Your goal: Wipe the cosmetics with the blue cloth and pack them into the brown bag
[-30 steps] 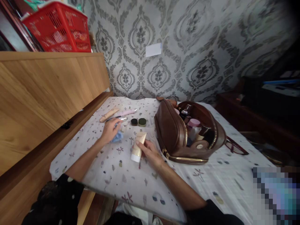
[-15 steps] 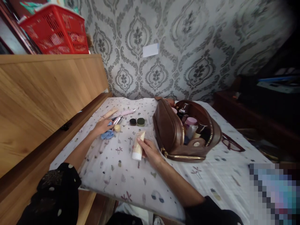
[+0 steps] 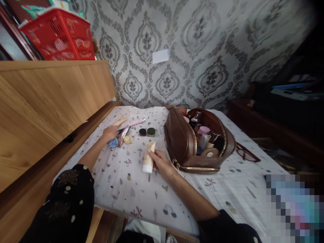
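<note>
Right hand (image 3: pixel 163 165): closed around a cream tube (image 3: pixel 150 157), thumb on the upper face, fingers behind. The tube is held just above or on the printed tablecloth (image 3: pixel 121 189), left of the brown bag (image 3: pixel 181 140); contact with the cloth cannot be determined. Its white cap points toward the person. Faint marking shows near the flat end of the tube, too small to read.

Left hand (image 3: pixel 109 133): palm down at the far left of the table, fingers over a group of small items. Whether it grips any of them cannot be determined. Items beside it: a beige tube (image 3: pixel 119 121), a shiny slim pack (image 3: pixel 124 135), a blue cloth (image 3: pixel 113 142) and a round yellow item (image 3: pixel 127 139). A pink tube (image 3: pixel 137 122) lies just beyond. Lettering on these cannot be made out.

Two dark-lidded jars (image 3: pixel 151 132) stand side by side between the left-hand group and the bag; no lid text is readable. The bag is unzipped and contains a pink-lidded container (image 3: pixel 204 130) among other cosmetics, labels illegible. Dark-red glasses (image 3: pixel 246 153) lie right of the bag. A white card (image 3: pixel 160 56) is on the wall, content unreadable.
</note>
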{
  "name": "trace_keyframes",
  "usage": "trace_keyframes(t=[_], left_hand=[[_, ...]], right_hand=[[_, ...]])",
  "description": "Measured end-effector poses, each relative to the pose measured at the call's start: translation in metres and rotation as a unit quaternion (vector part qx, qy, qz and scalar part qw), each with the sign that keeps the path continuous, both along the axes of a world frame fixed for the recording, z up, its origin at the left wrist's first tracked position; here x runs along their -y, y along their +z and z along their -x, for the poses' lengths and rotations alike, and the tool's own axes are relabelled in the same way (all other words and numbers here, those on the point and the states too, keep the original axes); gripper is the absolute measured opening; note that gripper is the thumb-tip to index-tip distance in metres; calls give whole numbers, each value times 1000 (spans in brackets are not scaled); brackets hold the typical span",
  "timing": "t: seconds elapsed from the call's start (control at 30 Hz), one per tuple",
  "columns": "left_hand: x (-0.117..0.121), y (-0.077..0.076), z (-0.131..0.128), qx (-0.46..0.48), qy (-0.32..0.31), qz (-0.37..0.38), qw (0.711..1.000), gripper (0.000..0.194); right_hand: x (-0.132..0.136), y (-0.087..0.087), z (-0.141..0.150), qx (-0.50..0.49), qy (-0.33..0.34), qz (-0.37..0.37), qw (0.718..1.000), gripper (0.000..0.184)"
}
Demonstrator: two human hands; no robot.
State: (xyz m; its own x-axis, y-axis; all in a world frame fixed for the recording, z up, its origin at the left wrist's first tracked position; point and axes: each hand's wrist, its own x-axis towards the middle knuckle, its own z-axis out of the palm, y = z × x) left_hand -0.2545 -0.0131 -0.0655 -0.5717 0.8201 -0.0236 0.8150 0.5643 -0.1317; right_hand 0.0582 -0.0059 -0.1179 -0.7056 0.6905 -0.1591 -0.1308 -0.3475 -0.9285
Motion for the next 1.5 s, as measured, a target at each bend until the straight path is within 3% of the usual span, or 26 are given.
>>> trace_keyframes(t=[0.17,0.3,0.47,0.7,0.9,1.2,1.37,1.5], left_hand=[[-3,15,-3,-31,17,15,999,39],[-19,21,-15,-42,-25,-9,999,43],[-61,16,-33,-30,-88,-5,996,38],[-103,6,-42,-13,-99,42,994,43],[-105,10,-33,2,-120,33,992,46],[-117,-5,-46,8,-74,24,997,41],[-104,5,-51,38,-114,-8,993,42],[-87,18,-60,52,-139,-80,986,46]], right_hand=[[0,0,0,-2,0,2,1000,58],[-1,-2,-1,-4,5,4,1000,53],[-2,-2,-2,-2,-3,11,1000,52],[-4,1,-5,-31,7,-1,999,40],[-6,0,-4,-37,2,3,999,36],[-4,1,-5,-42,5,12,999,43],[-5,2,-5,-49,-11,19,999,61],[-7,0,-5,-50,-19,29,998,58]])
